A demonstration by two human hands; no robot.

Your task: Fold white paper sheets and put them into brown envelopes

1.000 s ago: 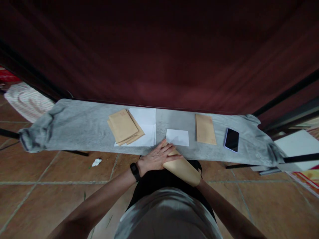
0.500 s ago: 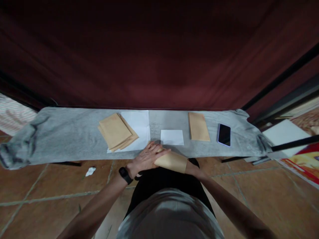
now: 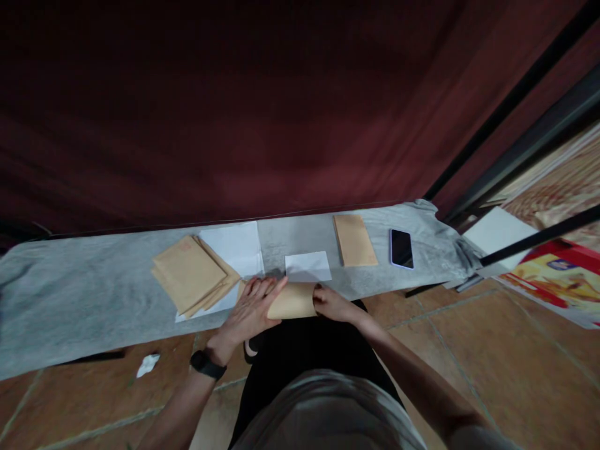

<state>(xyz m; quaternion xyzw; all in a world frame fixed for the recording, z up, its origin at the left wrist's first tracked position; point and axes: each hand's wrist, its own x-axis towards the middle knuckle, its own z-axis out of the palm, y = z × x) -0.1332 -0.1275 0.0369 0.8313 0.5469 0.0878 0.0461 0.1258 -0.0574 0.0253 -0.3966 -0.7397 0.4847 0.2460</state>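
Note:
A brown paper envelope (image 3: 294, 300) lies along the front edge of the cloth-covered bench, just above my lap. My left hand (image 3: 253, 309) rests across its left part, fingers stretched out and pressing on the paper. At its right end, my right hand (image 3: 330, 304) has its fingers curled at the envelope's mouth; the fingertips are in shadow and partly hidden inside. Just beyond the envelope lies a small white paper (image 3: 308, 266). To the left, a loose pile of brown envelopes (image 3: 190, 272) overlaps larger white sheets (image 3: 234, 244).
A neat stack of brown envelopes (image 3: 355, 240) lies right of the white paper, with a phone (image 3: 402, 248) beside it. Grey cloth (image 3: 94, 281) covers the narrow bench. A dark red curtain (image 3: 262, 125) hangs behind. A red and yellow box (image 3: 557, 281) stands at the right.
My right hand has drawn back to the right, out of the envelope where it was in to the wrist. The envelope now lies more level. My view has shifted and tilted.

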